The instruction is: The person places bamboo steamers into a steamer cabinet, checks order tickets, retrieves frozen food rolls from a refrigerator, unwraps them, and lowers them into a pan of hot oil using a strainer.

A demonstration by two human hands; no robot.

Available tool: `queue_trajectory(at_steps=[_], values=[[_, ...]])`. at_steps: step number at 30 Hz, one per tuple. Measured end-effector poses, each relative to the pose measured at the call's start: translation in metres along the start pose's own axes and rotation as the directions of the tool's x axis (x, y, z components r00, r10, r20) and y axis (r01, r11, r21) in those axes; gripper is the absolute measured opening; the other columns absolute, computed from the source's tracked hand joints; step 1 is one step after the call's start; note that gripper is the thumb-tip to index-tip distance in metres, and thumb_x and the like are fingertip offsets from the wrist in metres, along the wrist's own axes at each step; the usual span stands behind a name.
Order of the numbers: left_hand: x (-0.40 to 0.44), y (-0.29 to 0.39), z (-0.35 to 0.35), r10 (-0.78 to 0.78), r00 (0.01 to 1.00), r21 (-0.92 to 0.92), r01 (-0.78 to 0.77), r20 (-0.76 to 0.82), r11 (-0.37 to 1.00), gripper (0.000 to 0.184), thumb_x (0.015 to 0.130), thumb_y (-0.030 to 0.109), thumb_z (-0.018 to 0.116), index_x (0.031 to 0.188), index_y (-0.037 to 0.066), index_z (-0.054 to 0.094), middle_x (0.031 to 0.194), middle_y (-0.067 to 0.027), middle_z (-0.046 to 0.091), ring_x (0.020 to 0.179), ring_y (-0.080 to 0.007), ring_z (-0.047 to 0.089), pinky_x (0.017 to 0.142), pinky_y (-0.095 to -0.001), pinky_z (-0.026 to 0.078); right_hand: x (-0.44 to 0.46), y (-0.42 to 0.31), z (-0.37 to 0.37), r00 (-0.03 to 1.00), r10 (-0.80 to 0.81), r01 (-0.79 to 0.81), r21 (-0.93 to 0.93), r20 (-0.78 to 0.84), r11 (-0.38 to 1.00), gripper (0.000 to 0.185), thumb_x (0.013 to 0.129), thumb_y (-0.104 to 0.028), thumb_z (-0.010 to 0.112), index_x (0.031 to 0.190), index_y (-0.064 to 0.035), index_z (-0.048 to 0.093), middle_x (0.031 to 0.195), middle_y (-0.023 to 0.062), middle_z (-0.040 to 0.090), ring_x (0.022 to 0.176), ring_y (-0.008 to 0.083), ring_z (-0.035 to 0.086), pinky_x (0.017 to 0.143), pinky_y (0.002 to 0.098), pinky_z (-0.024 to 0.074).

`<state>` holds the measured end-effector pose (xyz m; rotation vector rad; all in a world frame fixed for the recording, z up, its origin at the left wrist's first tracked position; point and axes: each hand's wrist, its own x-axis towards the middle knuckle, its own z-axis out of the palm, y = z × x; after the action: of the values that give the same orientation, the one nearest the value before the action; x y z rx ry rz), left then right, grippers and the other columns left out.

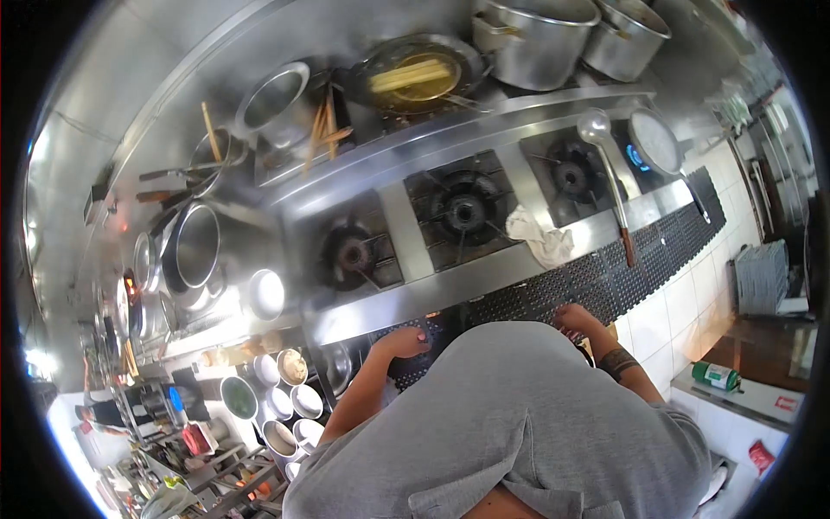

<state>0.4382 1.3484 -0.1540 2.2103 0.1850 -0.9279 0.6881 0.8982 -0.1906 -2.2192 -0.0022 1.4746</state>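
Note:
My left hand [405, 342] is low in front of the stove's front edge, beside the grey shirt [510, 406]. Its fingers are curled closed, and whatever they may hold is too small to make out. On the other side of the shirt, my right hand [576, 319] is also closed, partly hidden by the cloth. Neither hand touches the stove. Nearest ahead are a crumpled white cloth [540, 236] on the stove's front edge and a long-handled ladle [615, 186] lying across the stove to the right.
A wok [650, 141] sits over a lit blue flame [635, 158] at right. Behind the burners stand a pan of oil with pale yellow sticks [413, 76] and large pots [536, 43]. White bowls [306, 401] are at lower left; black perforated matting [635, 268] covers the floor.

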Motion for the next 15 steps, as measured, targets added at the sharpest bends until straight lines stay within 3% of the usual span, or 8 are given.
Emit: queue_trajectory(at_steps=[1, 3, 6, 8, 10, 11, 14, 15], values=[[0.004, 0.034, -0.011, -0.026, 0.998, 0.056, 0.023, 0.051, 0.998, 0.045, 0.091, 0.044, 0.069, 0.106, 0.001, 0.072, 0.110, -0.0240, 0.072, 0.107, -0.0418, 0.068, 0.091, -0.0489, 0.053, -0.005, 0.019, -0.009, 1.000, -0.004, 0.004, 0.019, -0.009, 1.000, 0.018, 0.092, -0.015, 0.062, 0.096, -0.0013, 0.072, 0.077, 0.0099, 0.071, 0.063, 0.0237, 0.071, 0.051, 0.0378, 0.0580], [0.034, 0.066, 0.006, -0.007, 0.996, 0.134, -0.006, 0.092, 0.991, 0.045, 0.093, 0.043, 0.068, 0.109, 0.001, 0.071, 0.112, -0.0243, 0.072, 0.108, -0.0411, 0.068, 0.091, -0.0485, 0.053, -0.012, 0.074, -0.035, 0.990, -0.027, 0.067, 0.305, -0.135, 0.950, 0.017, 0.092, -0.015, 0.062, 0.097, -0.0021, 0.072, 0.075, 0.0083, 0.069, 0.058, 0.0212, 0.068, 0.049, 0.0371, 0.0570], [0.073, 0.125, 0.034, -0.012, 1.000, 0.062, 0.013, -0.012, 0.998, 0.044, 0.094, 0.041, 0.066, 0.114, 0.002, 0.069, 0.111, -0.0235, 0.072, 0.106, -0.0409, 0.068, 0.089, -0.0480, 0.054, -0.010, 0.170, -0.056, 0.960, -0.046, 0.132, 0.303, -0.274, 0.944, 0.017, 0.091, -0.015, 0.064, 0.097, -0.0010, 0.071, 0.077, 0.0084, 0.069, 0.056, 0.0210, 0.066, 0.048, 0.0381, 0.0566], [0.101, 0.181, 0.041, -0.004, 0.999, 0.188, -0.004, 0.043, 0.982, 0.045, 0.095, 0.041, 0.066, 0.118, 0.002, 0.068, 0.113, -0.0221, 0.072, 0.106, -0.0397, 0.069, 0.090, -0.0469, 0.054, -0.029, 0.223, -0.067, 0.959, 0.037, 0.077, 0.382, -0.282, 0.921, 0.017, 0.090, -0.014, 0.063, 0.096, -0.0001, 0.071, 0.077, 0.0091, 0.069, 0.056, 0.0217, 0.067, 0.047, 0.0386, 0.0568], [0.118, 0.221, 0.062, 0.113, 0.990, 0.131, -0.101, -0.088, 0.986, 0.035, 0.094, 0.033, 0.069, 0.111, 0.003, 0.069, 0.106, -0.0190, 0.074, 0.101, -0.0366, 0.070, 0.087, -0.0446, 0.054, -0.045, 0.278, -0.061, 0.942, 0.092, 0.038, 0.375, -0.322, 0.926, 0.019, 0.089, -0.013, 0.062, 0.098, 0.0007, 0.072, 0.076, 0.0102, 0.069, 0.058, 0.0232, 0.069, 0.048, 0.0388, 0.0578], [0.127, 0.238, 0.074, 0.140, 0.982, 0.050, -0.135, -0.129, 0.990, 0.037, 0.095, 0.032, 0.068, 0.119, 0.004, 0.069, 0.111, -0.0198, 0.073, 0.106, -0.0362, 0.069, 0.094, -0.0434, 0.054, -0.055, 0.305, -0.057, 0.948, 0.121, -0.007, 0.362, -0.293, 0.932, 0.021, 0.089, -0.014, 0.062, 0.099, 0.0011, 0.073, 0.079, 0.0120, 0.071, 0.061, 0.0254, 0.071, 0.048, 0.0394, 0.0587], [0.151, 0.279, 0.096, 0.155, 0.974, 0.176, -0.126, -0.164, 0.976, 0.050, 0.094, 0.030, 0.069, 0.136, 0.004, 0.061, 0.136, -0.0226, 0.060, 0.123, -0.0377, 0.061, 0.104, -0.0429, 0.050, -0.096, 0.372, -0.041, 0.942, 0.199, -0.078, 0.402, -0.269, 0.912, 0.022, 0.089, -0.012, 0.060, 0.097, 0.0031, 0.073, 0.081, 0.0177, 0.074, 0.063, 0.0291, 0.075, 0.051, 0.0415, 0.0621], [0.155, 0.296, 0.098, 0.127, 0.979, 0.133, -0.106, -0.162, 0.985, 0.059, 0.093, 0.031, 0.070, 0.141, 0.003, 0.055, 0.141, -0.0247, 0.054, 0.130, -0.0401, 0.055, 0.110, -0.0447, 0.046, -0.106, 0.393, -0.035, 0.944, 0.238, -0.139, 0.380, -0.227, 0.915, 0.021, 0.089, -0.012, 0.060, 0.097, 0.0034, 0.073, 0.082, 0.0183, 0.074, 0.063, 0.0291, 0.075, 0.051, 0.0414, 0.0622]])
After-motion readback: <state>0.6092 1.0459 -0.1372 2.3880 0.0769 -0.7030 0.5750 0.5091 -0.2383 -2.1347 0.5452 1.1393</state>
